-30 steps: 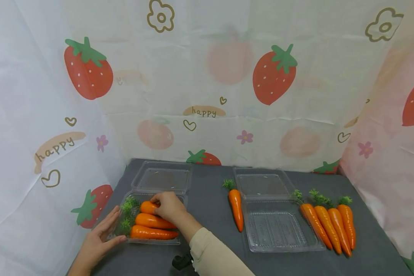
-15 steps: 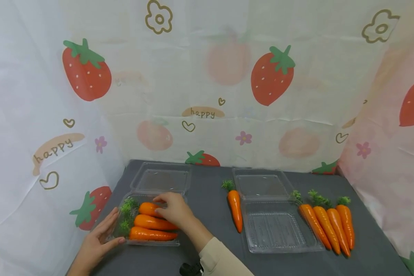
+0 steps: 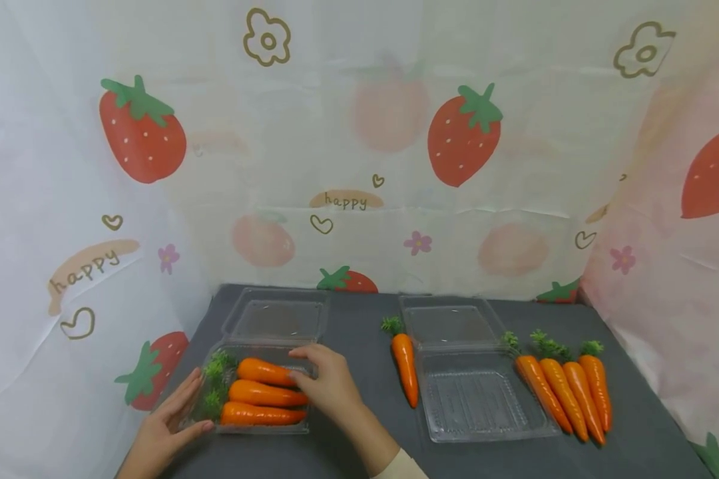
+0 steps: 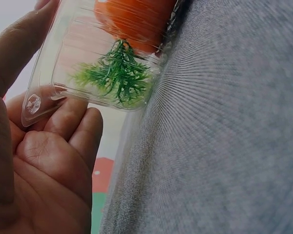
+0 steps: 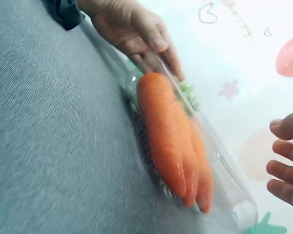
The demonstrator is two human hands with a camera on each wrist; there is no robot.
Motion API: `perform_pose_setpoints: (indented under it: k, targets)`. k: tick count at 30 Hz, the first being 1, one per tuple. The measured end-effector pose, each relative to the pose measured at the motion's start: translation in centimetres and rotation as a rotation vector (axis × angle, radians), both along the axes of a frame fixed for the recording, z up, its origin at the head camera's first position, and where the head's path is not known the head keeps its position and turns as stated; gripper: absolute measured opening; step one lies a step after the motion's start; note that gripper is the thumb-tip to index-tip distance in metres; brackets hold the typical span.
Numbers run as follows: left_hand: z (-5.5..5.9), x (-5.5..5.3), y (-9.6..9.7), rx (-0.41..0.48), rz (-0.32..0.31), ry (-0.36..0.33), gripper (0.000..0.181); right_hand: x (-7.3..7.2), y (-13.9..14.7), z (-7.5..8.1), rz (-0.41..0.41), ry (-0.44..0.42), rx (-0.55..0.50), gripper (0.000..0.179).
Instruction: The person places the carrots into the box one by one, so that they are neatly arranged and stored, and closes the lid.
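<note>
A clear plastic clamshell box (image 3: 263, 430) lies with its lid (image 3: 278, 318) folded back at the left of the table. Inside, three orange carrots (image 3: 266, 394) are stacked in a row, their green tops (image 3: 212, 399) toward the left wall. My left hand (image 3: 164, 426) holds that left side, thumb by the near corner; in the left wrist view its fingers (image 4: 85, 131) are bent beneath the rim. My right hand (image 3: 332, 386) hovers over the box's right end near the farthest carrot's tip. The right wrist view shows its fingers (image 5: 283, 170) spread and holding nothing.
A second clamshell box (image 3: 485, 439) stands open on the right, with no carrots inside. One carrot (image 3: 405, 366) lies along its left side. Several more carrots (image 3: 575, 399) lie along its right side. A printed curtain (image 3: 359, 133) encloses the table's back and sides.
My right hand has let go of the farthest carrot and drawn back to the right, uncovering more of it. My left hand stays at the box's side. The head view has tilted slightly.
</note>
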State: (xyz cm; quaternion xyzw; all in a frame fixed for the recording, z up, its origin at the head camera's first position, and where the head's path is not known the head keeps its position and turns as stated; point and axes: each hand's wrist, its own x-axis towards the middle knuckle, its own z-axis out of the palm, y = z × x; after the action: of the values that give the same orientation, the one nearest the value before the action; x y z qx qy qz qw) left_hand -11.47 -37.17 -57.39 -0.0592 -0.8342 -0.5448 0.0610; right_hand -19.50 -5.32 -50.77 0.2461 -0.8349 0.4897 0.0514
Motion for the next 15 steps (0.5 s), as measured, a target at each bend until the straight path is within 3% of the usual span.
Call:
perform_pose_setpoints:
  k: [7,15]
  targets:
    - [0.2,0.0,0.3,-0.014,0.018,-0.031,0.086,0.7,2.5,-1.1,-0.072,0.026,-0.066,0.036]
    - [0.3,0.0,0.2,0.018,0.007,-0.042,0.086,1.3,4.6,-2.6,-0.148,0.155,-0.100,0.037]
